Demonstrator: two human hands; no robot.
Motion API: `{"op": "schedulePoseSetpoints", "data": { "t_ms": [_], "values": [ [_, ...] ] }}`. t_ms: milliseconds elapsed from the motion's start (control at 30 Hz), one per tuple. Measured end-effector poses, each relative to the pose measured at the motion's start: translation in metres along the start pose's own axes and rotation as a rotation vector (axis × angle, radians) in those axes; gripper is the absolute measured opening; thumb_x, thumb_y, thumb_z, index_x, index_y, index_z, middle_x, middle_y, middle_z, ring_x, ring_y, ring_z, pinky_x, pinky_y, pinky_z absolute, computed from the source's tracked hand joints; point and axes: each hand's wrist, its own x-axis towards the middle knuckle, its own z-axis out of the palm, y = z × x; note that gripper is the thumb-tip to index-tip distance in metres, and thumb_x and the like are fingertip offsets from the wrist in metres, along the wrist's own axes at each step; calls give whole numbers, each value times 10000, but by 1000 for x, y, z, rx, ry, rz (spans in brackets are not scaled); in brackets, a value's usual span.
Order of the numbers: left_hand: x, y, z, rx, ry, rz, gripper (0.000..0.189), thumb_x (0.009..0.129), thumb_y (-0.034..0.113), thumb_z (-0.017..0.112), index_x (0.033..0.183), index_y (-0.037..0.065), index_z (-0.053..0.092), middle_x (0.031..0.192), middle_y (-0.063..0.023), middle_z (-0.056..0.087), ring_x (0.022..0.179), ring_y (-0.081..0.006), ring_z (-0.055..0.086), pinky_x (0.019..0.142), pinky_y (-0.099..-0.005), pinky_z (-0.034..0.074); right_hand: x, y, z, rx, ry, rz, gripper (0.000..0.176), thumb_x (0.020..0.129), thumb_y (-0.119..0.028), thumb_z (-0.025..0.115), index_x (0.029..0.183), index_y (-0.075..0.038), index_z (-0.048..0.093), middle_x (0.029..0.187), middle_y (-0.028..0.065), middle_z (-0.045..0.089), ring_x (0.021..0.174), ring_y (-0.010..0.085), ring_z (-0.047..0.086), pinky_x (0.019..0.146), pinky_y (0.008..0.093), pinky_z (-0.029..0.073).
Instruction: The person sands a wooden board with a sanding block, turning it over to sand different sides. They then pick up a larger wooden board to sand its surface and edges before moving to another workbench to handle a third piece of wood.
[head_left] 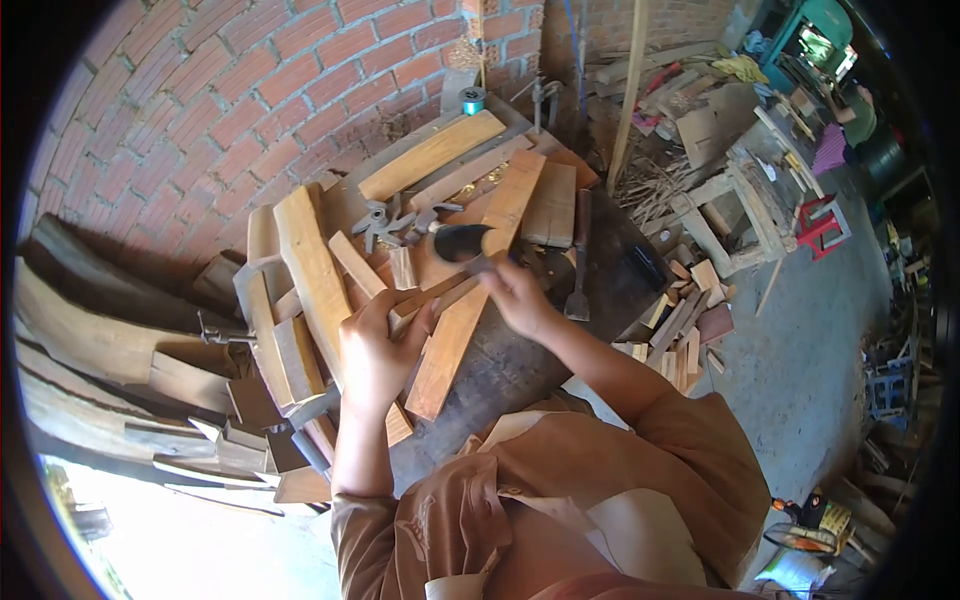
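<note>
A short, narrow wooden strip (445,290) runs slantwise between my two hands over the workbench. My left hand (383,345) is closed around its near end, the thumb along the side. My right hand (517,297) is closed at the far end, its fingertips partly hidden. Under the strip lies a long flat board (447,365), crossing the bench diagonally. Just beyond my right hand sits a dark round object (460,241). A metal star-shaped handwheel (382,226) and a small wood block (402,268) lie past my left hand.
Planks (305,235) cover the left of the bench, near a clamp (225,330). A chisel-like tool (577,300) lies on the right. A thread spool (472,100) stands by the brick wall (290,80). Offcuts (690,320) and a red stool (822,228) are on the floor.
</note>
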Motion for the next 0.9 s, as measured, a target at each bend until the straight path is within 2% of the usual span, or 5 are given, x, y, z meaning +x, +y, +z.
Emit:
{"op": "schedulePoseSetpoints", "data": {
  "t_ms": [100,267,633,767,900],
  "values": [
    [-5,-7,-1,-28,5,-26,206,712,144,723,822,6,619,633,-136,624,510,-230,615,460,-282,454,6,37,-14,-89,-35,324,294,910,-280,459,860,-7,556,668,152,521,599,256,492,584,353,394],
    [-8,2,0,-6,14,-37,197,721,144,718,809,4,611,640,-140,625,502,-226,610,469,-285,456,-4,-55,4,12,-155,-42,281,891,-229,505,1101,-54,569,751,120,561,679,212,514,612,328,398],
    [-19,-10,-8,-2,29,-145,247,710,170,736,783,-8,581,634,-146,618,529,-212,604,490,-284,446,6,-19,1,-179,-128,112,271,894,-242,496,757,-11,534,618,150,545,527,240,509,493,368,363],
    [-20,-12,-9,1,19,-123,236,716,160,730,795,-6,583,663,-155,629,542,-225,614,494,-288,453,-15,-30,23,60,44,-252,127,869,-133,496,856,-51,593,718,92,561,702,221,526,1001,444,241],
    [-23,-45,-13,-48,60,-104,250,709,148,735,812,-22,584,651,-162,621,542,-229,613,509,-292,461,1,63,-5,-231,176,142,272,880,-244,504,715,-31,535,573,164,498,507,305,465,511,397,380]
  ]
}}
